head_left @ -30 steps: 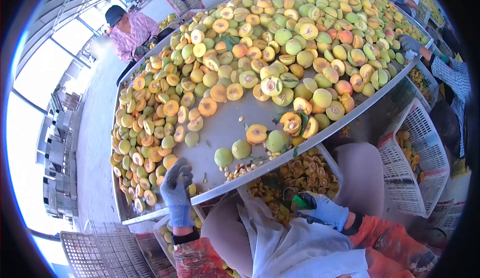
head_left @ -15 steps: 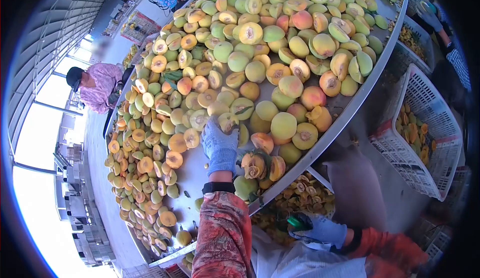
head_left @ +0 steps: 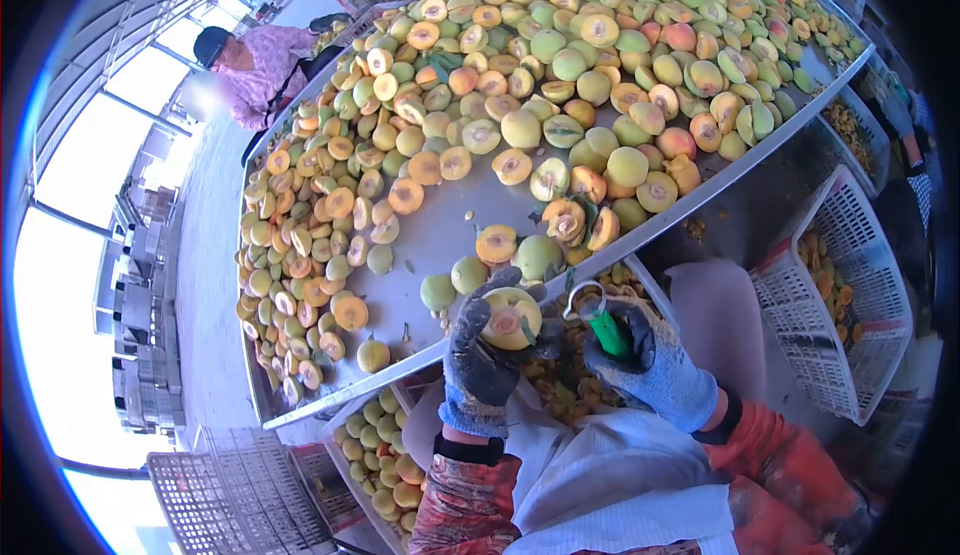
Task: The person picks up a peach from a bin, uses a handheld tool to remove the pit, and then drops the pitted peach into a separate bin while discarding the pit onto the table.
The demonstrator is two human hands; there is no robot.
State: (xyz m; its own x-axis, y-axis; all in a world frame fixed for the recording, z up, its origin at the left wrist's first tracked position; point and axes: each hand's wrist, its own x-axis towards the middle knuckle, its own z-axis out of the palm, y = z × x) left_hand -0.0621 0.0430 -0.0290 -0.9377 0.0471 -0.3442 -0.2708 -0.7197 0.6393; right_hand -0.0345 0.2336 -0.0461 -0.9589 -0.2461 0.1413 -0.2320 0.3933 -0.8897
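Note:
My left hand point(head_left: 482, 350), in a blue glove with dark palm, is closed around a halved peach point(head_left: 511, 319), its yellow cut face turned up towards me. Just right of it, my right hand point(head_left: 655, 360) grips the green handle of a pitting tool point(head_left: 606, 327). The tool's curved metal loop points towards the peach half, with a small gap between them. Both hands are over the near edge of a metal table point(head_left: 440, 225) heaped with peach halves point(head_left: 495, 244). Below the hands lies a mass of orange-brown peach scraps point(head_left: 570, 390), partly hidden by them.
A crate of peach halves point(head_left: 380, 450) stands below the table edge at left, beside an upright grey crate point(head_left: 240, 505). White crates point(head_left: 845, 275) with scraps stand at right. Another person point(head_left: 265, 70) works at the table's far left; a further person's arm point(head_left: 910, 145) shows at right.
My left hand has drawn back from the pile to the table edge, now with a peach half. My right hand has risen with the pitting tool to meet it. The view has shifted.

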